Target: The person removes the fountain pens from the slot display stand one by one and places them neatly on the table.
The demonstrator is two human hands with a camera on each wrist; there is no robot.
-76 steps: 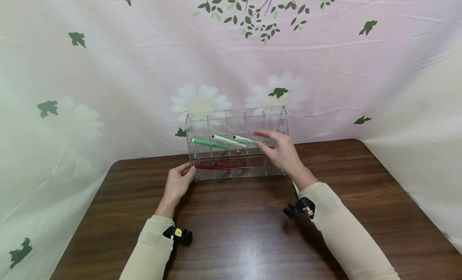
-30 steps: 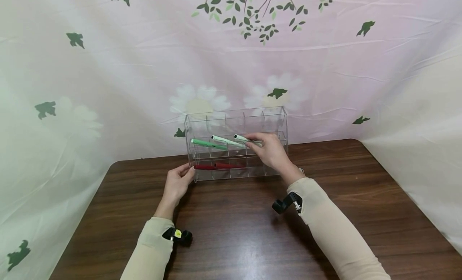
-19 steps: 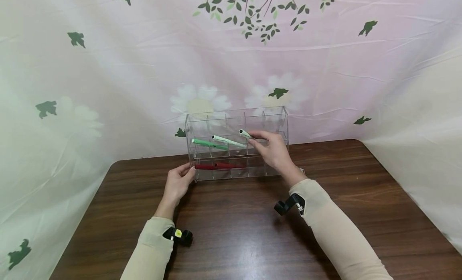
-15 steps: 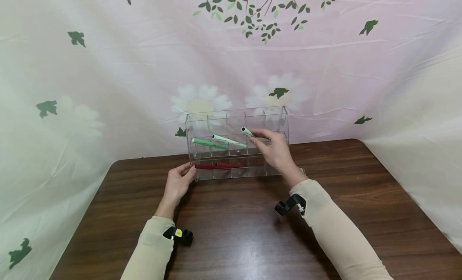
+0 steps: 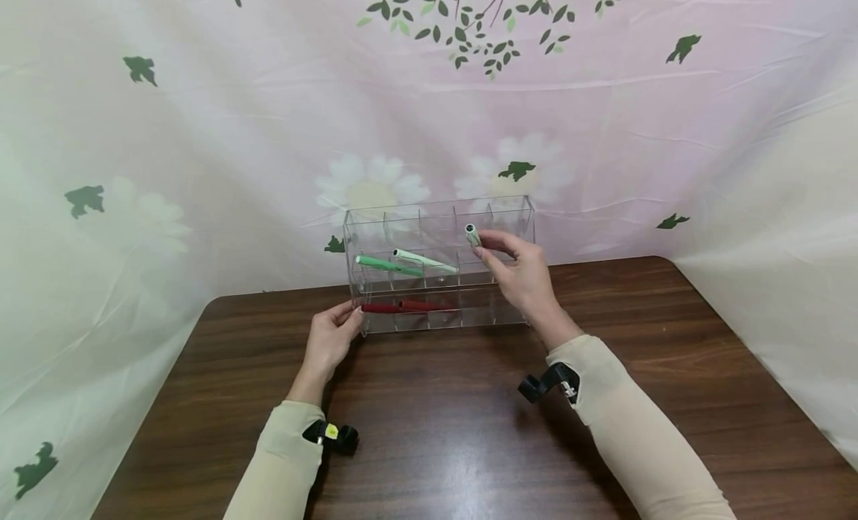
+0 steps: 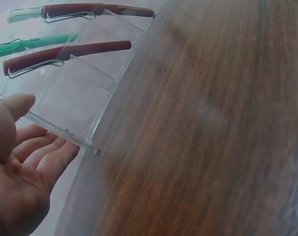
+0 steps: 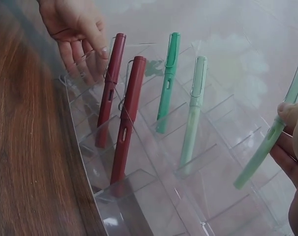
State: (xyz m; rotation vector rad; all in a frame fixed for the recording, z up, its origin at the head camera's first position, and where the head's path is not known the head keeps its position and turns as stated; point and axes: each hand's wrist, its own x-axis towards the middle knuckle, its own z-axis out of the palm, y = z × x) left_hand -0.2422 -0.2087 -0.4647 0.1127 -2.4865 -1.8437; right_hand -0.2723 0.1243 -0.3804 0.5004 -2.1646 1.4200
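Note:
A clear acrylic pen rack (image 5: pixel 479 316) with divided tiers stands at the back of the table. My left hand (image 5: pixel 328 340) grips its left end, thumb on one side and fingers on the other, as the left wrist view shows. My right hand (image 5: pixel 526 278) pinches a capped pale green pen (image 7: pixel 267 142) between thumb and fingers. That pen is tilted and lifted in front of the rack's right half. A bright green pen (image 5: pixel 382 264) and a second pale green pen (image 5: pixel 429 263) lean in the middle tier. Below them sit two dark red pens (image 7: pixel 127 123) with wire clips.
The dark wooden table (image 5: pixel 436 430) stretches out before the rack and to both sides. Close behind hangs a pale cloth (image 5: pixel 268 170) printed with flowers and leaves. Each wrist carries a black camera mount (image 5: pixel 550 382).
My right hand reached in from the right, took hold of the right-hand pale green pen in the middle tier, and raised it up and to the right. The left hand stayed at the rack's end.

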